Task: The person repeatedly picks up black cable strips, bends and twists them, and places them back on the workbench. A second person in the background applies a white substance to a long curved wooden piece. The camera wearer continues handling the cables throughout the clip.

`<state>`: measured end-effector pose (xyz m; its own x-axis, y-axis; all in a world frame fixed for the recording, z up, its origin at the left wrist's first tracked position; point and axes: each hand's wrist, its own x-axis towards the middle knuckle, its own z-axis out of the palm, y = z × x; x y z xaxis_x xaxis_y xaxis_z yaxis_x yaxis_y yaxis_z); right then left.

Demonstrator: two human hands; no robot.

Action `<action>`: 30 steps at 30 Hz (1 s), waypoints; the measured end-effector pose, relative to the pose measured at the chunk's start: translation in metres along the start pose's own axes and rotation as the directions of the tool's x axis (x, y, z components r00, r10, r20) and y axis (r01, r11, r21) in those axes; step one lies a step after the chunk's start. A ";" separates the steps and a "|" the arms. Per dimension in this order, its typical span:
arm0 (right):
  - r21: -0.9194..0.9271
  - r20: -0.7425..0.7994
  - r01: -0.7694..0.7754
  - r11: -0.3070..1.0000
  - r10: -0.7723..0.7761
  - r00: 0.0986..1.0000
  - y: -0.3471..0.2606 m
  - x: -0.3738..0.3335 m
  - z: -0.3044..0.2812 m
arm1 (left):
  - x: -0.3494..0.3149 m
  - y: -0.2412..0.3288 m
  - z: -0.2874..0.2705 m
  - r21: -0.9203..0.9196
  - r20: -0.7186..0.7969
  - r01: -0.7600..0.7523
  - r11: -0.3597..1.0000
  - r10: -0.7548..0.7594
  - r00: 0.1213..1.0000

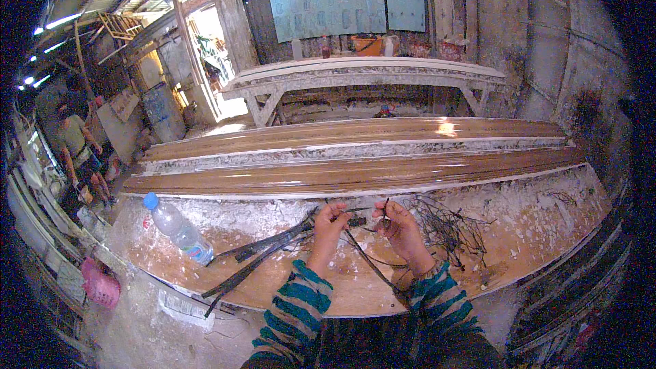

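Rough timber walls and a corrugated roof enclose the workshop, with a blue panel (328,0) above a white-crusted bench (369,65) at the back. Nearer, a wide wooden table (512,260) carries two long, glossy brown mouldings (342,169) across its far side, walling off the rear of the work area. Beyond the left side is a co-worker (75,140); a pink basket (101,283) sits below the table's left edge.

Flake-speckled wood stretches from the hands to the right rim, and the curved front edge runs close to the person's body. A blue-capped clear bottle (179,232) occupies the left. Broad black strips (266,242) reach past the front-left edge, while a tangle of thin black strands (454,229) lies just beside the right hand (402,229). That hand pinches a short dark strand (385,210) above the table; the left hand (330,222) closes thumb and fingers on a black strip (357,246).
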<state>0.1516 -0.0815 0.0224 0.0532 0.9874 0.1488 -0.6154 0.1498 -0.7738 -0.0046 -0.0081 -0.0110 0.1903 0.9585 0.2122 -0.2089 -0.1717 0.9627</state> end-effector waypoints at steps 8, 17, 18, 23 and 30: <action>-0.791 0.121 0.201 0.578 -0.174 0.977 0.011 0.000 -0.002 | 0.000 0.007 0.002 -0.101 -0.018 0.126 0.987 -0.129 0.992; -0.897 -0.086 0.125 0.423 -0.446 0.891 0.015 0.001 -0.002 | -0.010 0.017 0.008 0.111 0.445 0.112 0.987 -0.150 0.883; -0.882 -0.096 0.146 0.448 -0.474 0.875 0.016 0.002 -0.007 | -0.012 0.017 0.009 0.067 0.523 0.147 0.987 -0.160 0.837; -0.923 -0.143 0.052 0.381 -0.465 0.874 0.021 0.017 -0.041 | -0.018 0.008 0.012 0.048 0.738 0.222 0.974 -0.185 0.649; -0.931 -0.038 0.186 0.315 -0.589 0.807 0.030 0.025 -0.054 | 0.002 -0.006 -0.001 0.236 0.107 -0.199 0.951 0.178 0.978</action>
<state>0.1767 -0.0496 -0.0299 0.4356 0.7107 0.5524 0.5481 0.2774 -0.7891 -0.0039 -0.0046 -0.0165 0.2514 0.8828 0.3970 -0.0105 -0.4076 0.9131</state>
